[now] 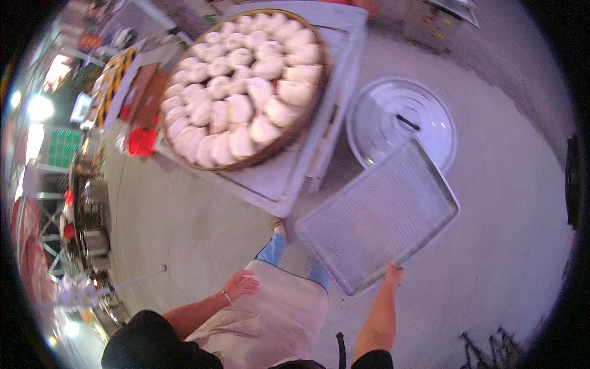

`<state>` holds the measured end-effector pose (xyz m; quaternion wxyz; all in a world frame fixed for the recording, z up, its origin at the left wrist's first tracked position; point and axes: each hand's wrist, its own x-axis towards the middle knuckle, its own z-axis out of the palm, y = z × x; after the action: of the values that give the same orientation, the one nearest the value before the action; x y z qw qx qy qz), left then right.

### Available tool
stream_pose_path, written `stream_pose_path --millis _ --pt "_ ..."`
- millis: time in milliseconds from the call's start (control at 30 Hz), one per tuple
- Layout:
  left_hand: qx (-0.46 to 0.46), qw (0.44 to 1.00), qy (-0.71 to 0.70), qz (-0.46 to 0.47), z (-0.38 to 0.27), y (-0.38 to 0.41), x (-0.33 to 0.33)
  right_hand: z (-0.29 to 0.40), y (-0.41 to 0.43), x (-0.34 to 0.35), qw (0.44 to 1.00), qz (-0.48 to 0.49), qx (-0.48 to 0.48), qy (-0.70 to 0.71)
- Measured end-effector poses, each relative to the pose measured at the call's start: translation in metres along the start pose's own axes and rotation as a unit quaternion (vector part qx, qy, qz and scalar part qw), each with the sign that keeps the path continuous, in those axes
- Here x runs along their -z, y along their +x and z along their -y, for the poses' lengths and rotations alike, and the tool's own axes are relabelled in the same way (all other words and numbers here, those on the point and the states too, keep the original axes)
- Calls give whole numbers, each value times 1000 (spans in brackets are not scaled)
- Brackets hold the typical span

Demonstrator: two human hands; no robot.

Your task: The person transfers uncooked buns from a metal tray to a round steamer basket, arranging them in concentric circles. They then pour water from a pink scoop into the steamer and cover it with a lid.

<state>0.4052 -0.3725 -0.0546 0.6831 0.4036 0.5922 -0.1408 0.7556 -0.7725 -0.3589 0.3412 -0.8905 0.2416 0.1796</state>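
Observation:
My right hand [394, 276] grips the near rim of a rectangular metal tray [378, 217], held out at a slant to my right. Fine perforations or ridges mark the tray's bare base. In front of my pale apron [272, 318] hangs my left hand [242, 283], fingers loosely bent with nothing seen in them. Ahead, a large round steamer basket [221, 168] holds rings of white buns [221, 113], some overlapping. It rests on a light-coloured table [262, 184]. Beyond the tray, a round metal lid [382, 99] with a dark handle [408, 122] is partly covered by it.
A red plastic container [142, 142] is left of the steamer basket. A black-and-yellow striped barrier [115, 80] shows farther back. Blurred metal pots [95, 203] line the far left. Concrete floor [502, 193] extends to my right, with a dark object [573, 182] at the rim.

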Motion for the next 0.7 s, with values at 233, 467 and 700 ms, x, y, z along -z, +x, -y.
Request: stream_pose_path --millis 233,467,700 --pt "-190 980 47 32 -61 -11 52 83 -61 50 973 -70 111 191" --pt "-373 897 195 -132 -246 -19 98 318 -197 65 963 -37 266 38" --pt "-598 729 245 -227 -392 13 152 507 -305 -21 877 -25 479 -10"
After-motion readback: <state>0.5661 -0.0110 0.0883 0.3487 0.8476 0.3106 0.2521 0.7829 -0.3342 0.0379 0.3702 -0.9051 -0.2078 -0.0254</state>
